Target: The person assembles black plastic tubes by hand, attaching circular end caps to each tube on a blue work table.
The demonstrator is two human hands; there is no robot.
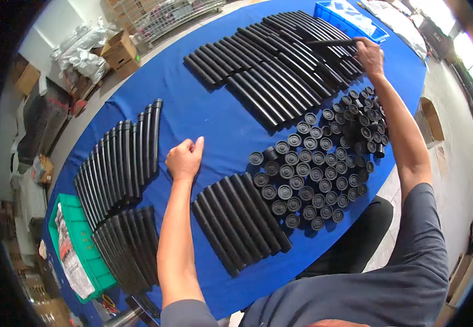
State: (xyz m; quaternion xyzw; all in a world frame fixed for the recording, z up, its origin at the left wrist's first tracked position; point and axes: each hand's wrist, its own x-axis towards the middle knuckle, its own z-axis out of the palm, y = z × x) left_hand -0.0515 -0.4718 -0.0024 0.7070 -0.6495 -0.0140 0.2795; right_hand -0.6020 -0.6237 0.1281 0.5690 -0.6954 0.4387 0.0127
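My right hand (370,56) is closed around the end of a black tube (332,42) at the far right of the table. That tube lies across a large layered spread of similar black tubes (272,90). Over the middle of the table, my left hand (185,158) is curled into a fist with the thumb sticking out, and nothing shows in it. Left of it lies a fanned row of black tubes with collared ends (119,158). Nearer my body is a flat row of thick black tubes (239,220). Many round black caps (315,174) stand grouped to the right of that row.
A blue cloth (204,109) covers the rounded table. Another stack of dark tubes (130,245) sits beside a green crate (84,245) at the left edge. At the far edge is a blue basket (351,22). Cardboard boxes (121,52) stand on the floor beyond.
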